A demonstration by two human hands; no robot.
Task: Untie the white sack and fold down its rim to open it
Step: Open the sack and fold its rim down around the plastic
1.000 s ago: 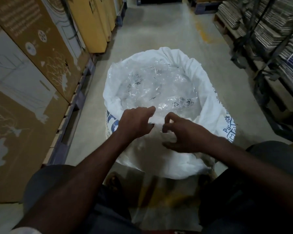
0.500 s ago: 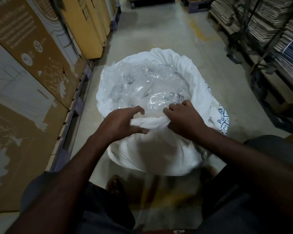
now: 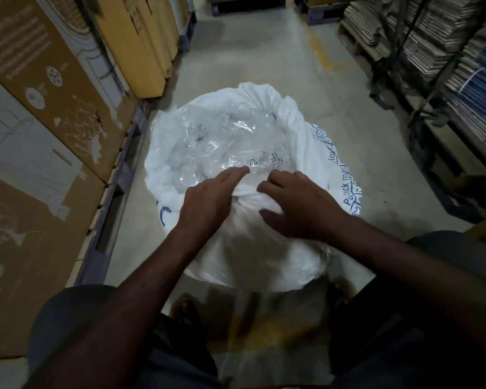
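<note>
White sack (image 3: 264, 254) open, clear plastic (image 3: 230, 141) inside

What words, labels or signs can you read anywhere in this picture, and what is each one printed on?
"Pu" then letters like "ick ma": blue print on the white sack, on its folded rim at the right; the rest is curved and unclear.
Triangle symbol with a block of small print: on the clear plastic liner; too small to read.
White text and round icons: on the cardboard boxes at left; too blurred to read.
</note>
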